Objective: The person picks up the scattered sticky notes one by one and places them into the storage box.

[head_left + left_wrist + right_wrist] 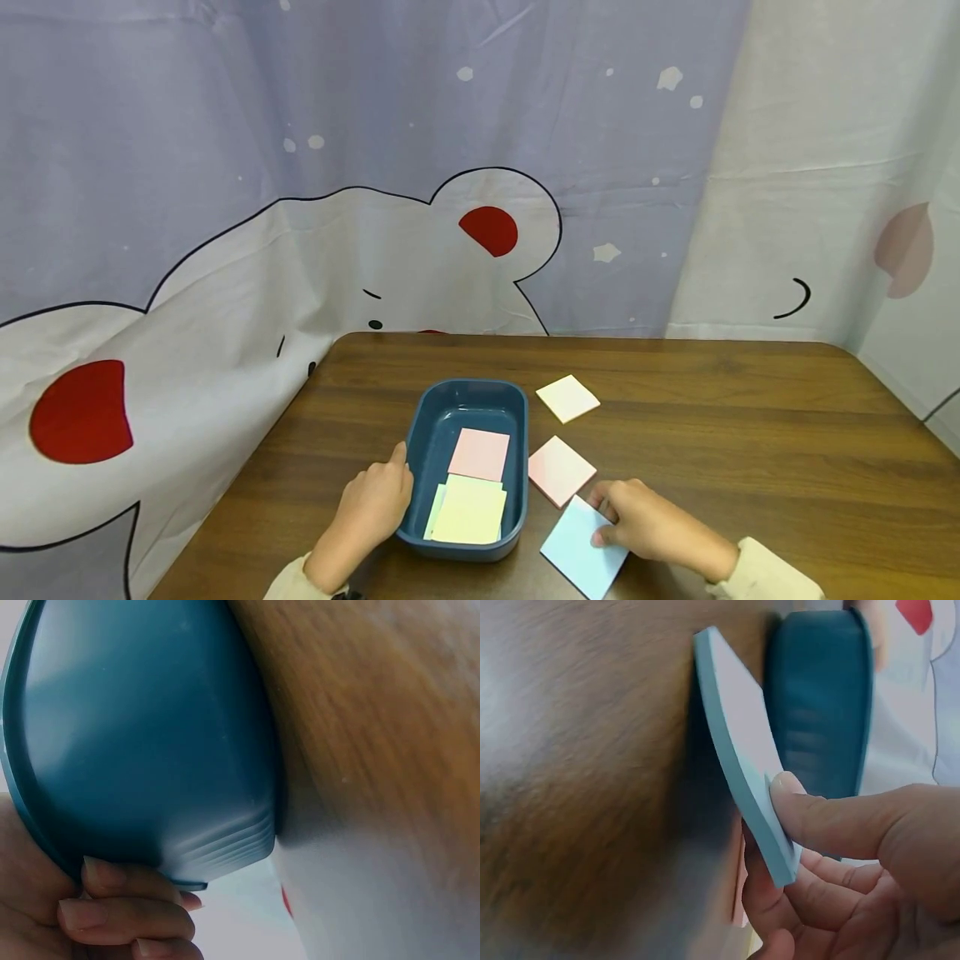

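Right hand [648,521]: pinching a light-blue square paper pad [576,542] between thumb and fingers.
Light-blue pad: right of the dark-blue rounded plastic bin [480,417], over the brown wood-grain table [750,417].
Left hand [377,500]: at the bin's left rim, fingers curled — whether actually gripping, cannot tell.
Inside bin: pink square [480,454], yellow square [471,512].
Beside bin: pale-pink pad [561,471].

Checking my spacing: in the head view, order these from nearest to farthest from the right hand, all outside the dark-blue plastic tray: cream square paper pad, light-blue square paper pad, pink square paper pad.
1. Light-blue pad: pinched in the right hand.
2. Pink pad: on the table, left of the hand.
3. Cream pad: farther back, beyond the pink one.
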A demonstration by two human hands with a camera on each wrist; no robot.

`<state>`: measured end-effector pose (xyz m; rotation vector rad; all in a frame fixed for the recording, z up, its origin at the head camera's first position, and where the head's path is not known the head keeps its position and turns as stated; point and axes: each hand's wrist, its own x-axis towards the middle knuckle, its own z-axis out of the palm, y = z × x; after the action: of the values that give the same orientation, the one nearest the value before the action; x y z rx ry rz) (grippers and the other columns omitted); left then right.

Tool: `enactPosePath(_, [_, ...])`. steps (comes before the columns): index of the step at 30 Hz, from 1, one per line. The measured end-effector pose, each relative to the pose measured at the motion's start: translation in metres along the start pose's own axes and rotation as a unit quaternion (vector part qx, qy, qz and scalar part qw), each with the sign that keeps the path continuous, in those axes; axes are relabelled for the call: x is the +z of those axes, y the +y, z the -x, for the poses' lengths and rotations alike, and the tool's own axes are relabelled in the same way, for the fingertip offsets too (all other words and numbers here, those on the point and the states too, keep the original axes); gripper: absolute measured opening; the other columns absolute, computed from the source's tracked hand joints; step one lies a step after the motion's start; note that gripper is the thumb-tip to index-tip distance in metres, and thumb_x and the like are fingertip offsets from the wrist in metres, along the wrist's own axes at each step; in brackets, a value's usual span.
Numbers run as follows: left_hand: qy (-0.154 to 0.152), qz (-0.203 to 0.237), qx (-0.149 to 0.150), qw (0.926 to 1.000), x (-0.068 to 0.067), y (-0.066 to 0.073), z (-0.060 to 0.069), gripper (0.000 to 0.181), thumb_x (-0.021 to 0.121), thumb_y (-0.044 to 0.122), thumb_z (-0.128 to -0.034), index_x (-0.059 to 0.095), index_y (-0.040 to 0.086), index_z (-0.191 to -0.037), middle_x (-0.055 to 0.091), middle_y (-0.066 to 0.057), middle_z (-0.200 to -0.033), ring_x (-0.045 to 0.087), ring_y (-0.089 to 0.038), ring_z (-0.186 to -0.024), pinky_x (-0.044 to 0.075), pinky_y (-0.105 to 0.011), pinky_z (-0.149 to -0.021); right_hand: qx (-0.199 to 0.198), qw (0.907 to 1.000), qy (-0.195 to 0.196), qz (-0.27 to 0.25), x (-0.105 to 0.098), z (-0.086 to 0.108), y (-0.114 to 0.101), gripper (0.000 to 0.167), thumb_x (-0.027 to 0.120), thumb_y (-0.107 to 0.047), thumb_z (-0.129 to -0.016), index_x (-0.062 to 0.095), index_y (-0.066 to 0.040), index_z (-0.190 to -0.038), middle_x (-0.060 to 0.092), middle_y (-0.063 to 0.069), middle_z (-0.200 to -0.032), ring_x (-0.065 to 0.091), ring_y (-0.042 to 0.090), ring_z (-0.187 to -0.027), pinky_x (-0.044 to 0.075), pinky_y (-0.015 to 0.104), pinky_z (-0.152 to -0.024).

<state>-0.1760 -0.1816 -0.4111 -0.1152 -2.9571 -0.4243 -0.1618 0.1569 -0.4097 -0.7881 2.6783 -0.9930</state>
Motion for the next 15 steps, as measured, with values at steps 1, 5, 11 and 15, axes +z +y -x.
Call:
enactPosePath(1, [0.001,0.001,0.0,1.0,0.0,0.0,0.0,0.041,0.05,0.016,-0.0951,0.053,-0.005,-0.13,0.07,-0.023,-0.088,0.063,-0.028,-0.058,0.046,-0.043,-0.05,-0.002,1.0,-0.003,-0.007,-0.002,0.0,-0.001,0.024,0.076,-0.005,-0.075,0.062,0.002,-0.093,0.055,-0.007,-0.06,0.044,0.0,-0.054,0.041,0.021,-0.052])
enactPosePath(5, [0.001,0.004,0.001,1.0,0.0,0.0,0.0,0.041,0.05,0.016,-0.0951,0.053,-0.005,-0.13,0.07,-0.023,-0.088,0.063,-0.028,-0.058,0.046,-0.043,-0.05,-0.01,0.9998,-0.007,-0.016,-0.008,0.0,-0.005,0.024,0.075,-0.006,-0.077,0.062,0.002,-0.096,0.062,-0.005,-0.066,0.048,-0.001,-0.059,0.043,0.021,-0.055])
enactPosePath(11, [-0.002,0.002,0.0,1.0,-0.001,0.0,0.0,0.041,0.05,0.016,-0.0954,0.053,-0.006,-0.13,0.07,-0.022,-0.087,0.062,-0.027,-0.058,0.046,-0.043,-0.05,-0.024,0.9997,0.003,0.005,-0.016,-0.002,-0.011,0.023,0.074,-0.006,-0.078,0.064,0.002,-0.098,0.062,-0.007,-0.069,0.049,-0.004,-0.063,0.044,0.021,-0.059])
enactPosePath(15, [-0.002,0.001,0.001,1.0,0.0,0.0,0.0,0.041,0.05,0.016,-0.0955,0.053,-0.006,-0.13,0.07,-0.022,-0.086,0.062,-0.026,-0.057,0.046,-0.042,-0.05,-0.018,0.9993,0.009,0.033,-0.024,-0.006,-0.014,0.024,0.075,-0.01,-0.078,0.064,0.0,-0.098,0.058,-0.008,-0.07,0.046,-0.002,-0.063,0.042,0.022,-0.059])
